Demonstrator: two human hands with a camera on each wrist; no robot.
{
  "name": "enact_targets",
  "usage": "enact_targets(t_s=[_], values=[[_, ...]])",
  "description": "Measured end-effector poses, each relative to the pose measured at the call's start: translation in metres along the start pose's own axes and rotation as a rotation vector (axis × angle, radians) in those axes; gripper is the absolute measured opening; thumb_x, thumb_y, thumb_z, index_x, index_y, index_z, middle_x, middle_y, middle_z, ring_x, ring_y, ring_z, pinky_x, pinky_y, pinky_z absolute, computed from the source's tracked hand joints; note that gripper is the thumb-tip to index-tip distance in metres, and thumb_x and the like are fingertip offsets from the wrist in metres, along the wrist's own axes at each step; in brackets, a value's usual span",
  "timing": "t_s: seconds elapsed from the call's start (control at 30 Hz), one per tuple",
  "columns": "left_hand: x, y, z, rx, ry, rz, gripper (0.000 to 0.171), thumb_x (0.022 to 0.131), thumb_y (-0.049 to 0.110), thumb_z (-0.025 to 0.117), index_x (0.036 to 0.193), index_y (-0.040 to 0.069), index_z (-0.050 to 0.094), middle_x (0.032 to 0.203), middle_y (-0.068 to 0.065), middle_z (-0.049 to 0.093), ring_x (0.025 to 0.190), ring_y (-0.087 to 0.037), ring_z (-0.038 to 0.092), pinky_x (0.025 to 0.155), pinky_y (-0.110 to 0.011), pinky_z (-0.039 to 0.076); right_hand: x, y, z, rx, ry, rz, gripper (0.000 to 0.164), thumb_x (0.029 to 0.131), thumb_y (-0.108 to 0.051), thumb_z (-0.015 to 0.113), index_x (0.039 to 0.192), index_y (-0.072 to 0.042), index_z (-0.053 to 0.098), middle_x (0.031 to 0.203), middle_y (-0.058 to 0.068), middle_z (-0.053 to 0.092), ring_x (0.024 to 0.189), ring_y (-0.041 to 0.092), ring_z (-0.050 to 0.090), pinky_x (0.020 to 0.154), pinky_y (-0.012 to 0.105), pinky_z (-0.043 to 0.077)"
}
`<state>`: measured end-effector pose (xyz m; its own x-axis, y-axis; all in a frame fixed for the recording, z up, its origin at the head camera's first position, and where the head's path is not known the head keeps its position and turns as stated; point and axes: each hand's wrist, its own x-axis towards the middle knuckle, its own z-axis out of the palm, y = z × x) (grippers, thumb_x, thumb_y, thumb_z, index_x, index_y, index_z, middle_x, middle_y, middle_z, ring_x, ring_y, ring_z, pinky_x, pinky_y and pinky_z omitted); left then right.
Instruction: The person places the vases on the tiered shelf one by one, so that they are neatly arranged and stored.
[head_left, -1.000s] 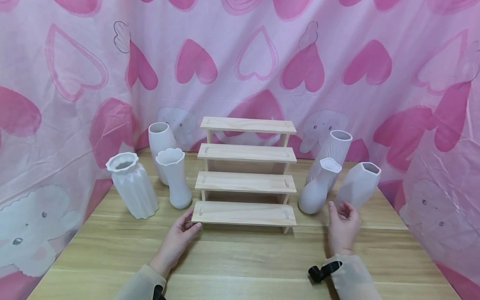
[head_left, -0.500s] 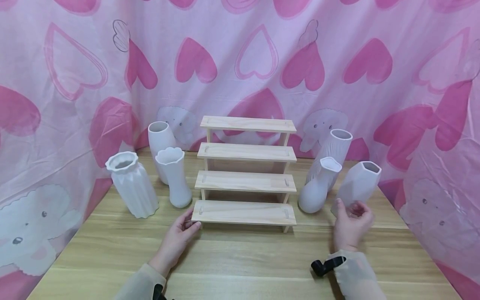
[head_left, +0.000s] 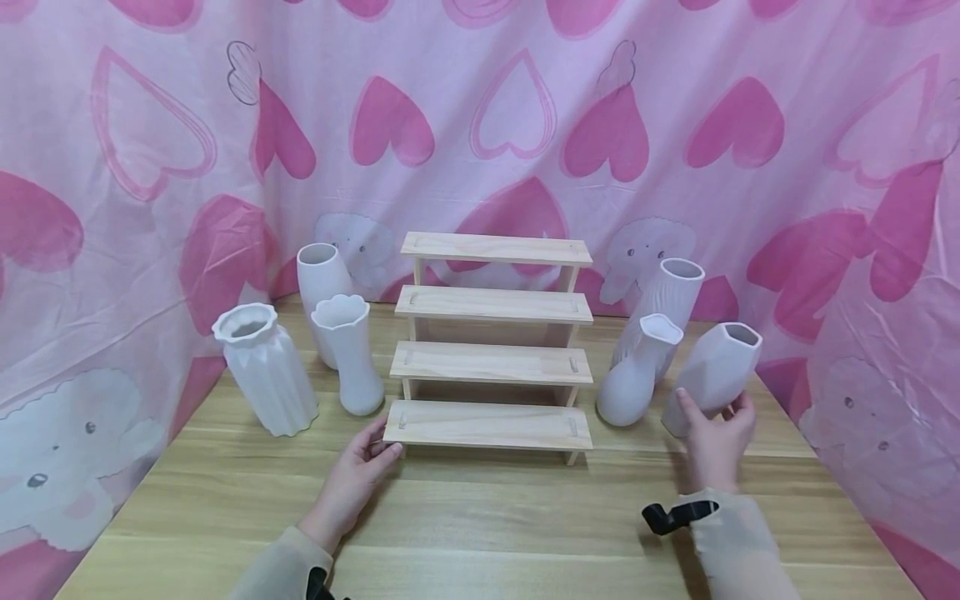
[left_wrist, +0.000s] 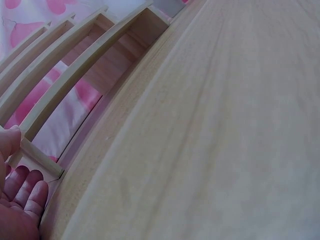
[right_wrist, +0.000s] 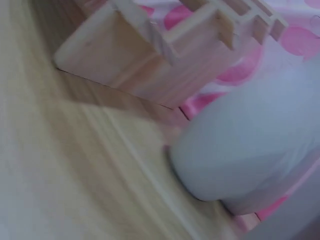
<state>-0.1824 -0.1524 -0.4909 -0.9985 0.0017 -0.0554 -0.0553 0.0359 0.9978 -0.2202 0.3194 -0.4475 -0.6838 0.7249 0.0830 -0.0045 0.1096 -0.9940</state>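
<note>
Shifting rightward from its position a second ago, a person's right hand [head_left: 718,442] is now wrapping its fingers around the lower body of an angular-mouthed white vase [head_left: 718,367], which is standing on the bench [head_left: 510,533] at the frame's right, apparently bringing it under control, while the left hand [head_left: 351,483] is still grasping the wooden rack [head_left: 491,425] by its near corner, left of lower centre

L hand [head_left: 354,473] & R hand [head_left: 717,440] fwd, well apart, fingers bent.
</note>
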Motion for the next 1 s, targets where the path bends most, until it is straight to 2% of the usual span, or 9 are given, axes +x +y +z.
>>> enact_targets(t_s=[0.2, 0.43, 0.67, 0.87, 1.0], values=[[0.001, -0.001, -0.001, 0.014, -0.001, 0.010, 0.060, 0.092, 0.011, 0.065, 0.146, 0.007, 0.038, 0.136, -0.016, 0.049, 0.109, -0.019, 0.051, 0.087, -0.020, 0.046, 0.009, -0.004, -0.007, -0.016, -0.089, 0.050, 0.087, 0.082, -0.030, 0.077, 0.149, -0.013, 0.024, 0.149, 0.013, 0.032, 0.134, 0.025, 0.033, 0.114, 0.043, 0.024], [0.004, -0.002, 0.000, 0.031, 0.016, -0.005, 0.059, 0.091, 0.014, 0.066, 0.145, 0.010, 0.041, 0.134, -0.014, 0.050, 0.108, -0.020, 0.053, 0.086, -0.022, 0.048, 0.014, -0.006, -0.008, -0.016, -0.106, 0.049, 0.087, 0.082, -0.028, 0.077, 0.149, -0.015, 0.023, 0.149, 0.015, 0.032, 0.134, 0.027, 0.034, 0.113, 0.043, 0.026], [0.009, 0.003, -0.001, 0.029, 0.025, -0.014, 0.056, 0.091, 0.012, 0.066, 0.143, 0.008, 0.044, 0.135, -0.016, 0.047, 0.105, -0.020, 0.054, 0.082, -0.023, 0.051, 0.015, -0.008, -0.011, -0.044, -0.111, 0.021, 0.086, 0.083, -0.025, 0.077, 0.149, -0.017, 0.023, 0.144, 0.012, 0.034, 0.131, 0.027, 0.036, 0.112, 0.044, 0.028], [0.014, 0.004, -0.004, 0.020, 0.011, -0.041, 0.058, 0.090, 0.012, 0.067, 0.143, 0.009, 0.044, 0.133, -0.017, 0.046, 0.105, -0.020, 0.054, 0.081, -0.025, 0.052, 0.017, -0.006, -0.011, -0.051, -0.133, 0.027, 0.087, 0.083, -0.023, 0.076, 0.150, -0.018, 0.021, 0.145, 0.013, 0.033, 0.132, 0.028, 0.036, 0.112, 0.045, 0.028], [0.011, 0.002, -0.007, 0.014, -0.001, -0.060, 0.061, 0.090, 0.013, 0.068, 0.145, 0.010, 0.042, 0.139, -0.017, 0.044, 0.107, -0.021, 0.051, 0.082, -0.025, 0.052, 0.018, -0.004, -0.010, -0.065, -0.150, 0.033, 0.088, 0.083, -0.026, 0.076, 0.150, -0.018, 0.020, 0.146, 0.014, 0.033, 0.132, 0.029, 0.036, 0.111, 0.045, 0.029]])
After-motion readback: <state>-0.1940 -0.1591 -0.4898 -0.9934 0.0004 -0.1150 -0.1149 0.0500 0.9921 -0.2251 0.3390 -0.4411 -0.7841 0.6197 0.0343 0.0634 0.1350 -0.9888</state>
